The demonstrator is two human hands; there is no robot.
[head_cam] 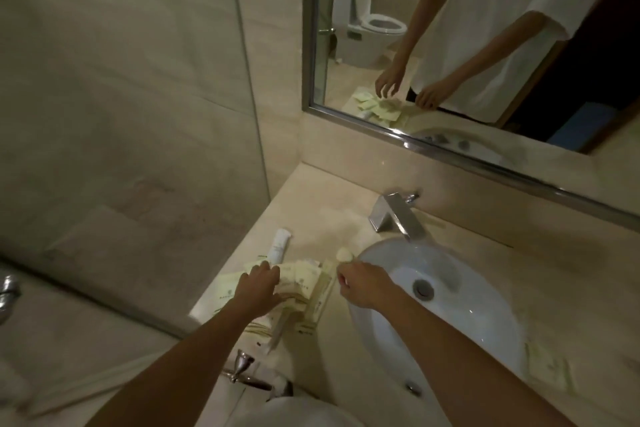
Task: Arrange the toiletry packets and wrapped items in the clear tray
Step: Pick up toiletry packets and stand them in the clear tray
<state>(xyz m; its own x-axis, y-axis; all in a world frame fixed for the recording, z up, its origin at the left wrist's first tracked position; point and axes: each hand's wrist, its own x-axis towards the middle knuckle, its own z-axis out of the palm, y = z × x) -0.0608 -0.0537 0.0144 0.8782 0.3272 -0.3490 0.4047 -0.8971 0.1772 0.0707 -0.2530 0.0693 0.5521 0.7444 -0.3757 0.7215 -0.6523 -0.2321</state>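
A heap of pale yellow toiletry packets (pixel 304 279) lies on the beige counter left of the basin, apparently in a clear tray whose edges I can barely make out. My left hand (pixel 259 286) rests flat on the packets with fingers spread. My right hand (pixel 360 282) hovers at the heap's right side, fingers curled; whether it holds anything is hidden. A white tube (pixel 278 246) lies behind the heap, and a small round wrapped item (pixel 344 255) sits near the basin rim. A long wrapped item (pixel 280 328) sticks out at the front.
A white round basin (pixel 467 315) with a chrome faucet (pixel 394 215) fills the right of the counter. More yellow packets (pixel 550 366) lie right of the basin. A glass shower panel (pixel 249 80) stands at left, a mirror (pixel 485 28) behind. A chrome fitting (pixel 242 369) sits at the front edge.
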